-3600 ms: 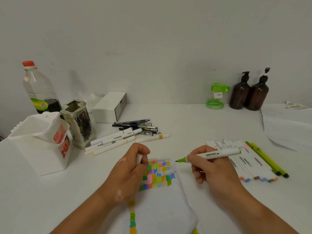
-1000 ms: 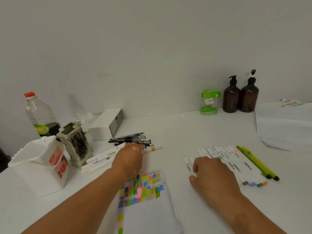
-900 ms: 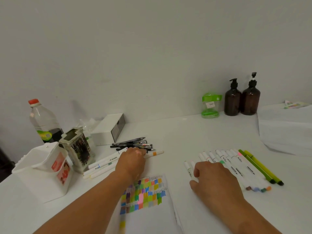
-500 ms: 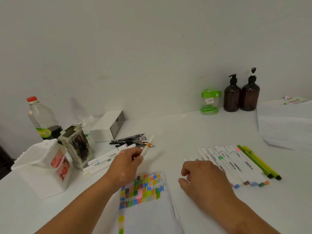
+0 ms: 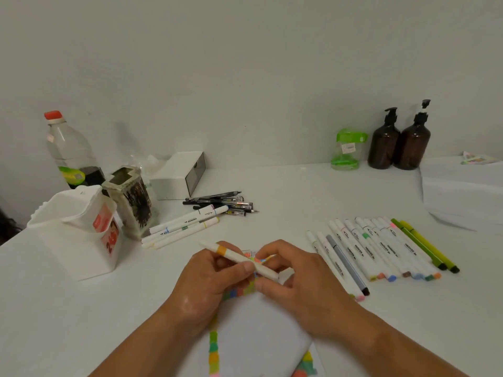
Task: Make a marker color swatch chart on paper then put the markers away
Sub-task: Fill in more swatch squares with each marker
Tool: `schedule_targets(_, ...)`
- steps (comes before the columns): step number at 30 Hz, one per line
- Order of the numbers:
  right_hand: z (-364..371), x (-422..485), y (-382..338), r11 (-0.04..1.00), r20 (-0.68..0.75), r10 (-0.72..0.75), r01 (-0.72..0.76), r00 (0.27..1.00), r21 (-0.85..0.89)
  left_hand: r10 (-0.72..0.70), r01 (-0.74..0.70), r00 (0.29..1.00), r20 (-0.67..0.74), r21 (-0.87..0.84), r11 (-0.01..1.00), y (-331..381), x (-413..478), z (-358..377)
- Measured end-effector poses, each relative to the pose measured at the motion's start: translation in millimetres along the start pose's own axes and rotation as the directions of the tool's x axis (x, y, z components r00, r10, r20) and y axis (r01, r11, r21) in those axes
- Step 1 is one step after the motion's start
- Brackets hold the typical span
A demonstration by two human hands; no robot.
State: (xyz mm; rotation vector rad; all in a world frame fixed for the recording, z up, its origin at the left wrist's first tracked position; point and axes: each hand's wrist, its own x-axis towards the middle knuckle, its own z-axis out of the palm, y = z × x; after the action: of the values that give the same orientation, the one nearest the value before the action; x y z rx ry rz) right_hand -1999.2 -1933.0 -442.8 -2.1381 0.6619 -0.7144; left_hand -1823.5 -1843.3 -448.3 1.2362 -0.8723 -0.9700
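Marker (image 5: 239, 257), white with an orange band, sits just below the middle of the frame, tilted from upper left to lower right and held in both hands above the paper (image 5: 255, 336). The left hand (image 5: 209, 278) has its thumb and fingers curled round the barrel; the right hand (image 5: 296, 284) pinches the lower-right end (whether a cap is on that end I cannot tell). A grid of coloured swatches (image 5: 239, 291) shows on the paper between the hands, and a strip of colour patches (image 5: 213, 349) runs down its left edge.

Right of centre, a row of markers (image 5: 381, 248) lies side by side on the white table (image 5: 299, 191), with two green pens (image 5: 424, 246) at its right side. Left of centre lie a few more white markers (image 5: 185, 225), and beyond them a pile of black pens (image 5: 223, 204). A white plastic caddy (image 5: 73, 229) stands at the left.
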Motion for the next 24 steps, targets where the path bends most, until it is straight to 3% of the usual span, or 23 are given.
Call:
schedule_targets(4,-2.5,3.3,8.2,0.989,-0.075,0.078,-0.068,0.994,0.133,0.029,-0.027,0.999,-0.016,0.094,0.995,11.1,2.5,-11.7)
schedule_targets(6,-8.6,4.7,11.7,0.978,-0.073,0.117,-0.102,0.990,0.180,0.070,-0.054,0.996,-0.055,0.252,0.966,18.0,2.6,-22.2)
schedule_targets(9,-13.0,6.0,12.9,0.970,-0.075,0.131,-0.112,0.989,0.214,0.180,-0.136,0.984,-0.002,0.645,0.752,16.7,0.2,-29.4)
schedule_targets(11,-10.8,6.9,9.8,0.963,-0.074,0.136,-0.115,0.988,0.246,0.219,-0.230,0.969,0.113,0.740,0.633,13.9,-2.8,-23.3)
schedule_targets(15,-8.2,6.8,1.5,0.917,-0.080,0.131,-0.090,0.988,0.388,0.235,-0.383,0.923,0.303,0.766,0.517,14.7,-7.3,-10.0)
schedule_targets(18,-7.1,5.9,-0.4,0.860,-0.035,0.126,-0.092,0.991,0.501,0.223,-0.394,0.919,0.325,0.772,0.500,18.3,-9.5,-6.4)
schedule_targets(24,-3.4,3.4,1.1,0.861,0.028,0.071,-0.075,0.997,0.503,0.289,-0.485,0.875,0.389,0.708,0.514,21.5,-12.7,6.4)
